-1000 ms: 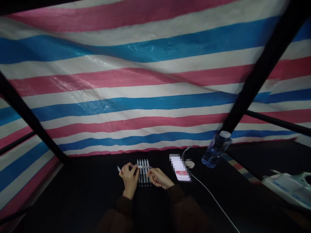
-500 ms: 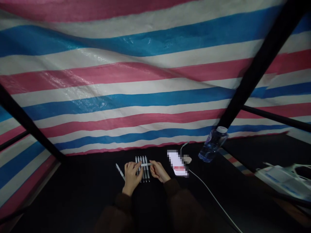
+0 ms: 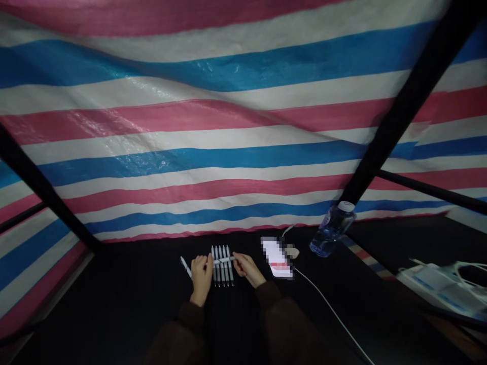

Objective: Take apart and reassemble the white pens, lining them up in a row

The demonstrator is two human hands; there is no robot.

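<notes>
Several white pens (image 3: pixel 222 271) lie side by side in a row on a black table (image 3: pixel 133 304). One more white pen (image 3: pixel 224 260) is held crosswise above the row. My left hand (image 3: pixel 201 278) pinches its left end and my right hand (image 3: pixel 245 268) pinches its right end, both with curled fingers. A single white pen (image 3: pixel 186 266) lies apart on the table just left of my left hand.
A phone (image 3: pixel 277 258) with a white cable (image 3: pixel 335 317) lies right of my right hand. A clear water bottle (image 3: pixel 332 229) stands further right. A striped pink, white and blue tarp (image 3: pixel 228 126) hangs behind, with black frame bars (image 3: pixel 403 101). White items (image 3: pixel 437 289) sit at far right.
The pen my left hand held has been laid on the table at its left. Both hands stay over the row, holding the crosswise pen. The view has shifted slightly.
</notes>
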